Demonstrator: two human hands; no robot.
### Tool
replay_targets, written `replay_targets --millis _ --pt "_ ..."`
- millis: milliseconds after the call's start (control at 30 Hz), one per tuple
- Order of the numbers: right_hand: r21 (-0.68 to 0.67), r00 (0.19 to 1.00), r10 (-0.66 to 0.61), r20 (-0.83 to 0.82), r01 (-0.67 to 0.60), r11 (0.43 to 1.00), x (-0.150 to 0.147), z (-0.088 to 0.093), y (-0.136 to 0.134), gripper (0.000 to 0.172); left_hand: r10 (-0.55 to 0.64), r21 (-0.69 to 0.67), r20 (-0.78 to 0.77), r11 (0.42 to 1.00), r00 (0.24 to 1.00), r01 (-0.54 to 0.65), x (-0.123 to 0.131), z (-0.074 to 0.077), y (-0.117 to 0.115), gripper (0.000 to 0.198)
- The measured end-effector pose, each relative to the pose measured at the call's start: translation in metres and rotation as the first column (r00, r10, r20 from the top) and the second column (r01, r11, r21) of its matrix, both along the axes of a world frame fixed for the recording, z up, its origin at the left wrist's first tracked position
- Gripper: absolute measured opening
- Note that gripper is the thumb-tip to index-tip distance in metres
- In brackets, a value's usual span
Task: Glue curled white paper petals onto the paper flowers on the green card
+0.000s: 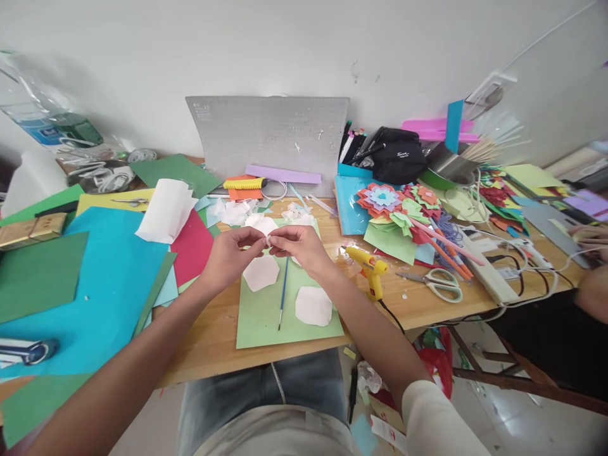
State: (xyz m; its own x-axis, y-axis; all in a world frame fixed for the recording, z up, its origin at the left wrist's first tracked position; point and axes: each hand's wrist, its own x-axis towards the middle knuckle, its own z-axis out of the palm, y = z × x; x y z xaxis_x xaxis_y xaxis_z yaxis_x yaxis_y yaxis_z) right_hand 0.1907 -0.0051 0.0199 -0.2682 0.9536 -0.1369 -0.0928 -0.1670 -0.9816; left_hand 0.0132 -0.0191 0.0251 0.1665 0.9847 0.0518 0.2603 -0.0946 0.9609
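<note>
My left hand [240,251] and my right hand [298,248] meet fingertip to fingertip over the light green sheet [256,326]. Between them they pinch a white paper piece [261,223], which shows just beyond the fingers. Below the hands, a white paper cutout [261,273] lies at the left of the sheet and another white cutout [314,306] at the right. A thin blue paintbrush [284,291] rests between these two, bristles toward me. Part of another white piece is hidden behind my right hand.
A yellow glue gun [370,269] and scissors [439,283] lie right of the sheet. Paper flowers [382,199] stand behind them. Coloured paper [109,253] covers the left side, with a white paper roll [166,211]. A grey board [270,136] leans on the wall. Another person's hand [591,237] shows far right.
</note>
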Motion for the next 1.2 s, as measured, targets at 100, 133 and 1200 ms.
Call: replay_targets --millis 100,133,1200 --pt "0.001 1.0 -0.013 0.01 0.013 1.0 0.0 0.0 -0.001 0.033 -0.016 -0.052 0.088 0.998 0.996 0.021 0.002 0.003 -0.004 0.027" --pt "0.001 1.0 -0.017 0.011 0.017 1.0 0.0 0.001 -0.001 0.033 -0.022 -0.078 0.126 0.996 0.992 0.032 0.004 0.004 -0.006 0.028" --pt "0.025 0.992 -0.124 -0.031 0.125 0.992 -0.016 -0.013 -0.016 0.031 0.116 -0.287 0.324 0.958 0.939 -0.02 0.007 -0.008 -0.015 0.036"
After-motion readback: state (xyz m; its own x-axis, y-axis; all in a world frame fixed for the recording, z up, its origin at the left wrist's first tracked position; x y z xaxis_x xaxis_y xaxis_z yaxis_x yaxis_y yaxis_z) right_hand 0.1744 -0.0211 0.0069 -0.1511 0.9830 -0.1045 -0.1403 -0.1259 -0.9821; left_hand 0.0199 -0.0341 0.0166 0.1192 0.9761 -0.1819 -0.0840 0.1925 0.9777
